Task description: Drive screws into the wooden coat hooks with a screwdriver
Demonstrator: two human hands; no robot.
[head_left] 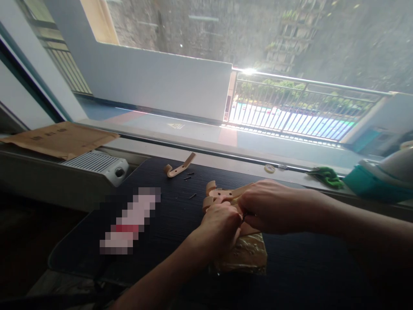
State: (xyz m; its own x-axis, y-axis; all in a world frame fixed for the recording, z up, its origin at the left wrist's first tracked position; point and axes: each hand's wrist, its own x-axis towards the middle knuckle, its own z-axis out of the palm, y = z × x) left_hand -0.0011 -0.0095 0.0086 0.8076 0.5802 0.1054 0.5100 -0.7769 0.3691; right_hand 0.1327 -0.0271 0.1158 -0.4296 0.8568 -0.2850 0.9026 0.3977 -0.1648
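Note:
My left hand [222, 224] is closed and holds down curved wooden hook pieces [222, 193] with screw holes, near their curled ends. Just right of it, my right hand [269, 206] is a fist with the knuckles up. A small dark bit of something shows between the two hands, but my fingers hide what it is. Below both hands lies a tan block in clear plastic wrap [248, 254] on the dark table [306, 267]. Another wooden hook [180, 168] rests apart near the window, beside a few small dark screws [190, 175].
A blurred-out pink and red item [130, 221] lies on the table's left. Along the sill are a roll of tape [269, 168], a green cloth [327, 176] and a teal container [371, 181]. At left, a brown paper envelope [61, 140] covers part of a white radiator [100, 163].

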